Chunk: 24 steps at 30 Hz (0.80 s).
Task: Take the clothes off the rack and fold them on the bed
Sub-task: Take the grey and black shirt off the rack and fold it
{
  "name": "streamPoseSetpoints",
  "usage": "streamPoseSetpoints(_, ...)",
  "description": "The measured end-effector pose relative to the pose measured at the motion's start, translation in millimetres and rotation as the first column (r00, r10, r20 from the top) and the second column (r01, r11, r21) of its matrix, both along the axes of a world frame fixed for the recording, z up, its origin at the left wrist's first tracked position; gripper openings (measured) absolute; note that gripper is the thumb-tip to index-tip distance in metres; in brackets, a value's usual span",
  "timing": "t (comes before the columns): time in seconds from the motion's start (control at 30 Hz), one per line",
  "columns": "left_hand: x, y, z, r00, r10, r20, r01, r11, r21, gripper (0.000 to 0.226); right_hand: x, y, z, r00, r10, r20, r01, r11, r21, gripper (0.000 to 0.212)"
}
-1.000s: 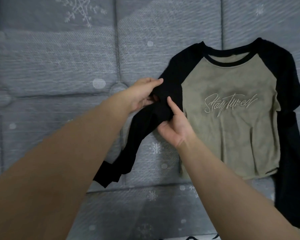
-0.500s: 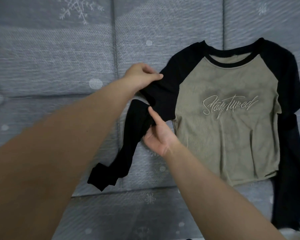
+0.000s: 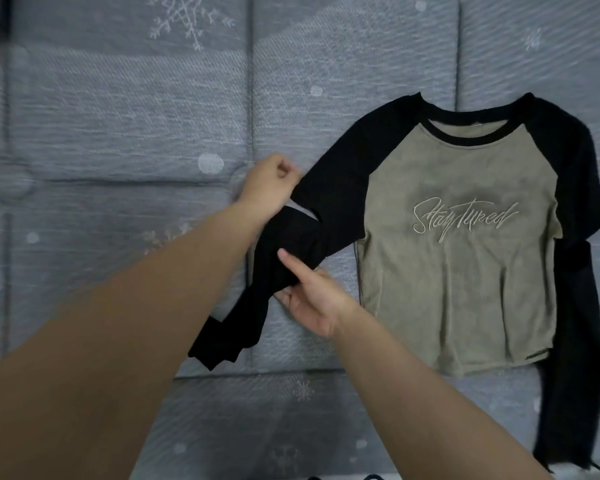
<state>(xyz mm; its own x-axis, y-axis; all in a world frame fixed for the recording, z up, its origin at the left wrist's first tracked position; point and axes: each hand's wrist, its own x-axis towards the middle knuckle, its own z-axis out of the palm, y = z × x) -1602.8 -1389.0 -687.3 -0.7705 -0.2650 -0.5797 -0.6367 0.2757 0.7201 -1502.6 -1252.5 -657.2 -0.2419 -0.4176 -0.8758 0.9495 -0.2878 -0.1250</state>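
The grey bed (image 3: 118, 133) carries the shirt (image 3: 458, 258), lying flat and face up. Its black sleeve (image 3: 291, 258) reaches toward both hands. The left hand (image 3: 271, 188) pinches the sleeve's upper edge; the right hand (image 3: 312, 299) holds it lower, grip closed around the cloth.

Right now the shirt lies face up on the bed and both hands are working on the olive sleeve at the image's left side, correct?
Not quite: that sleeve is black, not olive; only the shirt body is olive. The head view shows the left hand and right hand gripping it, shirt face up on the bed.
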Motion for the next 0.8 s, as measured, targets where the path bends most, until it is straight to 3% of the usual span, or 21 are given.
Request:
streamPoseSetpoints(0.13, 69, -21, -7, 0.984, 0.170, 0.058, -0.167, 0.985, -0.050, 0.017, 20, -6, 2, 0.965, 0.264, -0.002, -0.263, 0.961, 0.089, 0.030)
streamPoseSetpoints(0.27, 131, -20, 18, 0.991, 0.057, 0.120, -0.056, 0.998, -0.013, 0.033, 33, -14, 3, 0.974, 0.223, -0.025, -0.211, 0.949, 0.232, 0.016)
streamPoseSetpoints(0.47, 206, -15, 41, 0.997, 0.069, 0.044, -0.066, 0.996, -0.058, 0.040, 45, -32, 15, 0.977, 0.195, -0.083, -0.144, 0.899, 0.413, 0.029)
streamPoseSetpoints(0.57, 233, -18, 45, 0.966, -0.255, 0.030, 0.251, 0.912, -0.323, 0.049, 43, -45, 24, 0.975, 0.189, -0.115, -0.110, 0.866, 0.488, 0.040)
streamPoseSetpoints(0.63, 250, -18, 45, 0.919, -0.392, -0.044, 0.325, 0.816, -0.478, 0.041, 40, -53, 29, 0.967, 0.200, -0.156, -0.100, 0.864, 0.493, 0.048)
streamPoseSetpoints(0.67, 255, -18, 46, 0.928, -0.365, -0.071, 0.289, 0.826, -0.483, 0.034, 38, -55, 31, 0.969, 0.183, -0.168, -0.090, 0.889, 0.448, 0.051)
streamPoseSetpoints(0.77, 268, -23, 50, 0.996, -0.042, -0.082, 0.010, 0.932, -0.362, 0.021, 40, -58, 40, 0.976, 0.172, -0.132, -0.142, 0.967, 0.211, 0.051)
streamPoseSetpoints(0.8, 272, -25, 53, 0.997, 0.025, -0.070, -0.047, 0.940, -0.337, 0.017, 43, -58, 41, 0.969, 0.210, -0.129, -0.182, 0.964, 0.196, 0.048)
